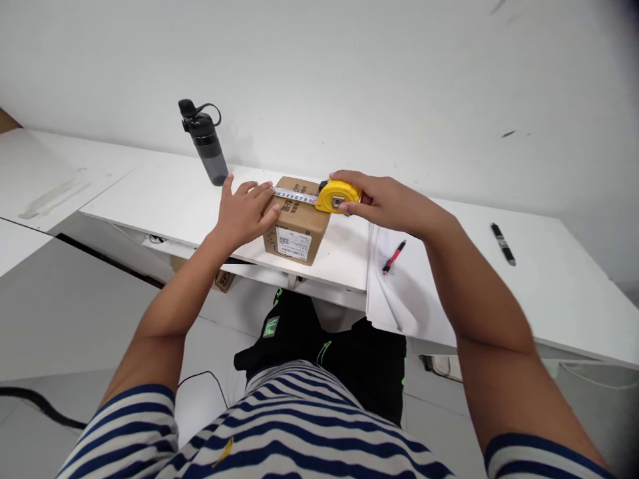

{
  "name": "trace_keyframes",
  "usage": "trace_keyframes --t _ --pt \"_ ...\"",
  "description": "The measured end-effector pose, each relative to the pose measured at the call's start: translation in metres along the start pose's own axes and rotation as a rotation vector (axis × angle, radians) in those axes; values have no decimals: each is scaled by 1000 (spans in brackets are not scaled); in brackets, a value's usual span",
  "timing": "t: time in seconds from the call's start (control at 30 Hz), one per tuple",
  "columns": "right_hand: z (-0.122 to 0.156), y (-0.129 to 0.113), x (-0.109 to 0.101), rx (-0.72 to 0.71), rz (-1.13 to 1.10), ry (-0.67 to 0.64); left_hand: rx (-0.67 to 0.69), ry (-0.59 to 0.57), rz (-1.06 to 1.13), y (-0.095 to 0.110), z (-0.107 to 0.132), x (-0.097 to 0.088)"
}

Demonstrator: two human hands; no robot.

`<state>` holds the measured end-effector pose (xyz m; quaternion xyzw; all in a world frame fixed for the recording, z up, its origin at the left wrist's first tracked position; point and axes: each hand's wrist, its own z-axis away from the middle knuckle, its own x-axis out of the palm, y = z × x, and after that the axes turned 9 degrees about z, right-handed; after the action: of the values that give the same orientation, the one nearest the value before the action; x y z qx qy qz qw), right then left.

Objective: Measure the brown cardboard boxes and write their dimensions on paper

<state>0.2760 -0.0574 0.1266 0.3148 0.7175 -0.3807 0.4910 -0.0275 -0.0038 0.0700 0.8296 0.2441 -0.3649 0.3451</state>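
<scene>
A small brown cardboard box (300, 225) stands on the white desk, with a printed label on its front face. My right hand (382, 199) is closed around a yellow tape measure (340, 195) at the box's right top edge. Its white blade (295, 195) lies pulled out across the top of the box, the numbers facing up. At the blade's left end is my left hand (245, 211), fingers stretched and spread, fingertips by the blade and the thumb touching the box's top edge. Whether those fingertips pinch the blade's end is hard to see.
A dark water bottle (207, 146) stands behind my left hand, near the wall. To the right, a red and black pen (394, 257) lies on white paper sheets (414, 293). Further right is a black marker (502, 244). The desk's front edge runs close before my body.
</scene>
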Motion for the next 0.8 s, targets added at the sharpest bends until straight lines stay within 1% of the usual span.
trace_keyframes --t 0.13,0.23,0.4,0.57,0.8 --pt "15 11 1 48 -21 44 67 -15 18 -3 -6 -4" --pt "24 17 4 85 -51 52 89 -20 26 0 -10 -7" --pt "37 27 7 115 -103 74 80 -29 14 4 -11 -7" --pt "51 34 9 163 -115 95 62 -21 12 4 -11 -6" --pt "55 34 10 164 -99 98 62 -41 -38 2 -12 -5"
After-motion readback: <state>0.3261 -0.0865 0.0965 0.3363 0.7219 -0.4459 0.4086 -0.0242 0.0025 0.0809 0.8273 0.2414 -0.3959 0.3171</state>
